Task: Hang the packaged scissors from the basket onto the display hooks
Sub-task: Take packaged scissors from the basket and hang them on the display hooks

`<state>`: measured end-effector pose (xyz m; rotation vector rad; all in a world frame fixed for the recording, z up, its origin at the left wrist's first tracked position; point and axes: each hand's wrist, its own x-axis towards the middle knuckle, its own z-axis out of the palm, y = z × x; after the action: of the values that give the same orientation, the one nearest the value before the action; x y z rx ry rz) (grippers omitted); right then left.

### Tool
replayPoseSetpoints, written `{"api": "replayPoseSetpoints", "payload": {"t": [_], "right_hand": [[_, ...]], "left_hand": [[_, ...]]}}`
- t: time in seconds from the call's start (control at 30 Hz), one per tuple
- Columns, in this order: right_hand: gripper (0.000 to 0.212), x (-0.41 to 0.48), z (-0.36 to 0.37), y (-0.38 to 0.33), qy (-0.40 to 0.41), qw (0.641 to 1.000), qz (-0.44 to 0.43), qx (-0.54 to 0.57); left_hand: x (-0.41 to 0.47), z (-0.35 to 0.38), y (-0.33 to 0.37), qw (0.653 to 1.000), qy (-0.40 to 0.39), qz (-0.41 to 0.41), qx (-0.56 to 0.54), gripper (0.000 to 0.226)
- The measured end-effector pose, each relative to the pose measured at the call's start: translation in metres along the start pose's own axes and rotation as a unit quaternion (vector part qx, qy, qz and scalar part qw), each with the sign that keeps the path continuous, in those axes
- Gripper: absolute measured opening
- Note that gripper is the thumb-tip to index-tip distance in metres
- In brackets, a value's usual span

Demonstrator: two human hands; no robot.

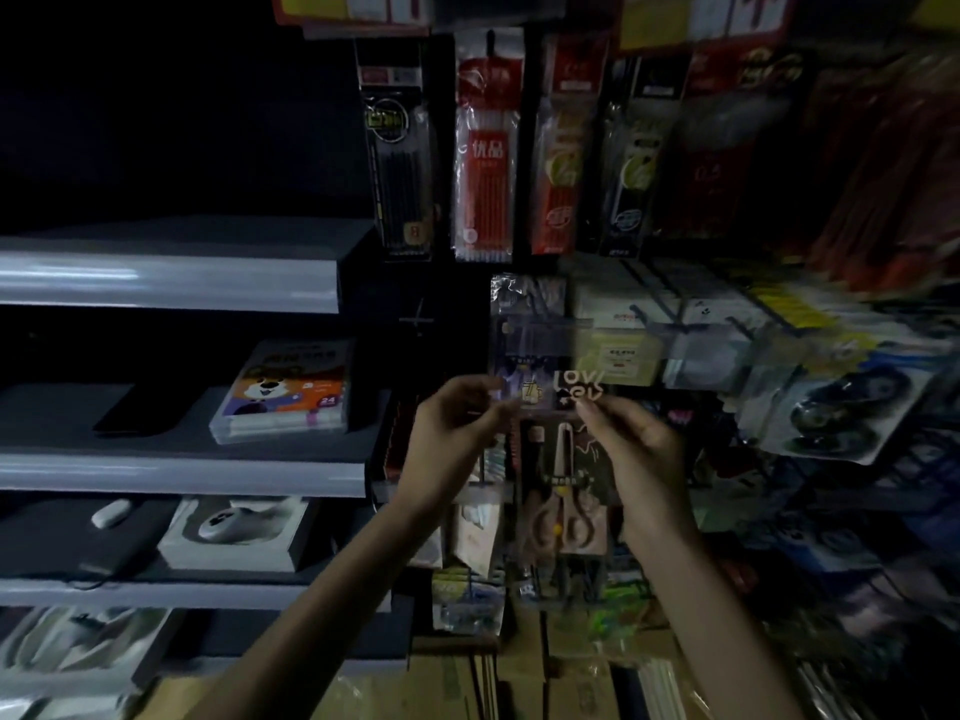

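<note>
A packaged pair of scissors, with pinkish handles on a dark printed card, hangs upright in front of the display rack. My left hand pinches the card's top left corner. My right hand pinches its top right corner. Behind the top of the card sits another clear package on the rack. Thin display hooks stick out to the right at about the same height. The basket is out of view. The scene is dark and blurred.
Packs of pens and pencils hang above. Grey shelves at left carry a crayon box and white boxed items. Packaged tape rolls hang at right. Cardboard boxes lie below.
</note>
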<state>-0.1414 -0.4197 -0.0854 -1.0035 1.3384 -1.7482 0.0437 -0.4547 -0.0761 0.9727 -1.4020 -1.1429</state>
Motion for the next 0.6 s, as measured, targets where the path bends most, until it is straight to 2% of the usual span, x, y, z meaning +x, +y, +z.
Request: {"api": "replayPoseSetpoints", "payload": {"t": [0.13, 0.27, 0.43, 0.53, 0.6], "right_hand": [[0.011, 0.007, -0.004, 0.001, 0.034, 0.999, -0.002, 0.019], [0.017, 0.013, -0.004, 0.004, 0.044, 0.998, -0.003, 0.035], [0.005, 0.018, 0.001, -0.002, 0.055, 0.997, -0.021, 0.042], [0.004, 0.022, 0.008, -0.006, 0.038, 0.998, -0.037, 0.039], [0.010, 0.025, 0.014, -0.010, 0.037, 0.998, -0.043, 0.039]], "left_hand": [[0.022, -0.002, 0.018, 1.000, 0.024, 0.013, 0.000, 0.030], [0.026, -0.005, 0.031, 1.000, -0.010, 0.019, -0.019, 0.018], [0.018, 0.000, 0.052, 0.995, -0.056, 0.011, -0.084, 0.042], [0.021, 0.000, 0.063, 0.994, -0.061, 0.019, -0.094, 0.038], [0.024, -0.001, 0.067, 0.994, -0.061, 0.027, -0.088, 0.037]]}}
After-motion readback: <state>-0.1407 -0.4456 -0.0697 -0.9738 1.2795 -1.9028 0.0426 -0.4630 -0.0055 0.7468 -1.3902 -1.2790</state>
